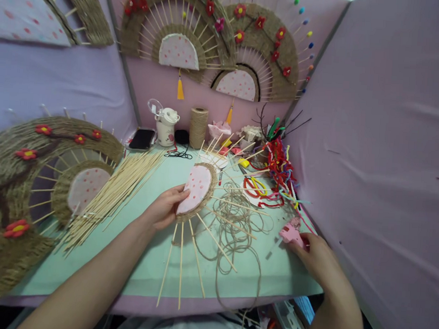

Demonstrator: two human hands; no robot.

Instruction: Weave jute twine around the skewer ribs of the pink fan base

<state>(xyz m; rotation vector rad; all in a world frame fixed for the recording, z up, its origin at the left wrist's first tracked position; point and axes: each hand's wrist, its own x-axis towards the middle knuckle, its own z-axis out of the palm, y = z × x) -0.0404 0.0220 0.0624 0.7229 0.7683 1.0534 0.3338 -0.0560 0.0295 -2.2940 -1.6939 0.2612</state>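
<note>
My left hand (167, 206) grips the straight edge of a half-round fan frame (198, 185), thumb on its white, red-dotted face. Twine is wound around the curved rim, and thin wooden sticks spread outward from it like rays. At the right of the table, my right hand (318, 257) is closed on a pink glue gun (291, 233); a pale translucent piece juts from it to the lower left. Between the two hands lies a loose tangle of twine (234, 217), partly under the sticks, with a strand hanging over the table's front edge.
A pile of sticks (117, 195) lies left, beside a large finished fan (3, 171). Along the back stand a phone (141, 139), a white mug (166, 131) and a twine spool (198, 128). Scissors (253, 187) and colourful pipe cleaners (281, 163) are at right. Fabric walls enclose the table.
</note>
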